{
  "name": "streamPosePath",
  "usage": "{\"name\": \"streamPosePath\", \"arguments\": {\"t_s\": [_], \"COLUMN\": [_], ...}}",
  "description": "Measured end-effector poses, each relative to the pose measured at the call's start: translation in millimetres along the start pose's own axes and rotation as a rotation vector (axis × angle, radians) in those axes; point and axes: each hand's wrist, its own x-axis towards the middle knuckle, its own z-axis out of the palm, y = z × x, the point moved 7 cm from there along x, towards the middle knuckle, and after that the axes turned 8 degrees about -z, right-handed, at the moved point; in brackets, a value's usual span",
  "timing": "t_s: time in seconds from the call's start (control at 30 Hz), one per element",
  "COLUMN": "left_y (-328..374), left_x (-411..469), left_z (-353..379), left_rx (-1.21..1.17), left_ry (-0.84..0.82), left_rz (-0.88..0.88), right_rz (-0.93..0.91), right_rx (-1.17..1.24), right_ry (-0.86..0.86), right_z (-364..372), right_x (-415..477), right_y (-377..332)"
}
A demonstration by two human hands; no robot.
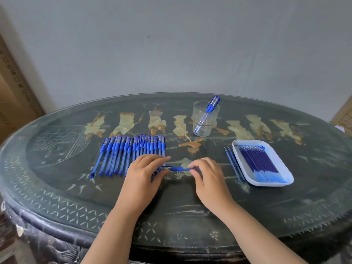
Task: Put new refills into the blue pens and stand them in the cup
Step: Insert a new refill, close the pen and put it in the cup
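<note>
Left grip [144, 171] and right grip [206, 175] both tight on one blue pen [177, 169] (second pen [213, 104] in the cup [198, 119])

The single head-worn camera looks forward and down, close over the table [57, 187].

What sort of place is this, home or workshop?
Probably a room in a home, not a workshop: an ornate oval table with inlaid figures, a plain painted wall behind it, and a cardboard box at the left edge.
</note>
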Motion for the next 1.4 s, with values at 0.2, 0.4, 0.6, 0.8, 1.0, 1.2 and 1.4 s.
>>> {"name": "streamPosePath", "arguments": {"t_s": [0.2,0.4,0.6,0.8,1.0,1.2,1.4], "left_y": [6.2,11.2,8.5,6.4,4.9,7.5,6.0], "left_x": [-10.4,-12.5,-10.8,-10.0,-8.8,-9.1,-9.4], "left_z": [2.2,11.7,12.7,16.6,16.2,14.3,15.7], "left_rx": [-0.056,-0.155,-0.186,-0.204,-0.225,-0.24,-0.286], "left_ry": [-0.056,-0.166,-0.168,-0.223,-0.252,-0.263,-0.318], "left_rz": [-0.035,-0.064,-0.099,-0.143,-0.191,-0.218,-0.289], "right_rz": [-0.093,-0.241,-0.27,-0.288,-0.305,-0.349,-0.372], "right_rx": [-0.026,-0.186,-0.141,-0.129,-0.083,-0.141,-0.22], "right_ry": [0.009,0.049,0.033,0.035,0.024,0.045,0.053], "right_z": [-6.1,-6.6,-4.3,-5.7,-5.5,-9.5,-12.4], "right_x": [-4.0,-3.4,-1.2,-0.4,-1.2,-2.6,-3.9], "right_y": [-8.4,-19.4,-21.5,-25.4,-25.7,-30.2,-36.3]}}
